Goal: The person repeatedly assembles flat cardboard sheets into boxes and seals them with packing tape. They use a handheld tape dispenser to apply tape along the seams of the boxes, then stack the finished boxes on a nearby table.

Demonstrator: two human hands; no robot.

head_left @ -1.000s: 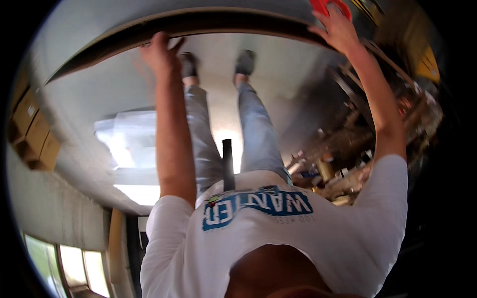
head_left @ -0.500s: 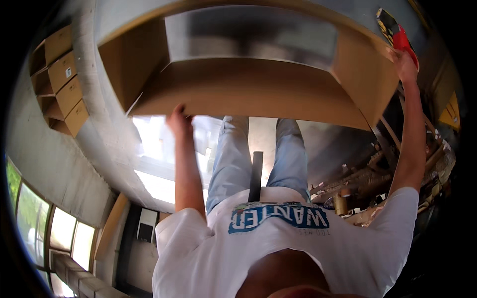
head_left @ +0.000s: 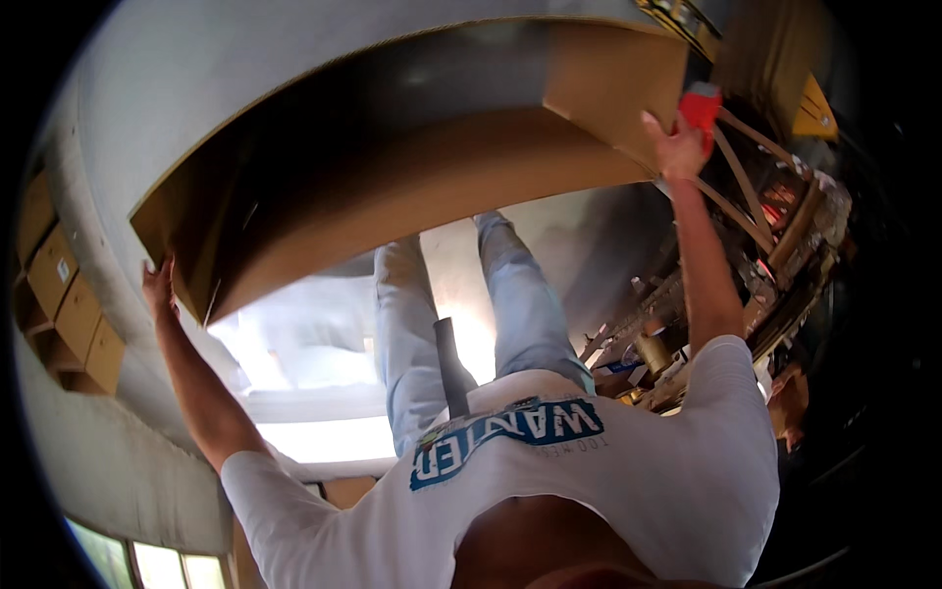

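Note:
A large open cardboard box [head_left: 412, 177] is held up in front of me, tilted, with its left end lower than its right. My left hand [head_left: 160, 288] grips the near edge at its lower left corner. At the right end, my right hand [head_left: 679, 149] presses against the side panel with fingers up. A red hand-held tool [head_left: 700, 110] is in that same hand, blurred and partly covered by the fingers, so its exact kind is unclear. The inside of the box is mostly in dark shadow.
Several smaller cardboard boxes [head_left: 61, 285] are stacked at the far left. A cluttered heap with wooden bars [head_left: 751, 196] lies on the right, with a yellow object [head_left: 814, 110] beyond it. Below the box are my legs [head_left: 525, 294] and the pale floor.
My left hand has moved left from the box's lower edge to its left corner. The box has swung leftward, its left end dropping, and my right hand with the red tool has moved left.

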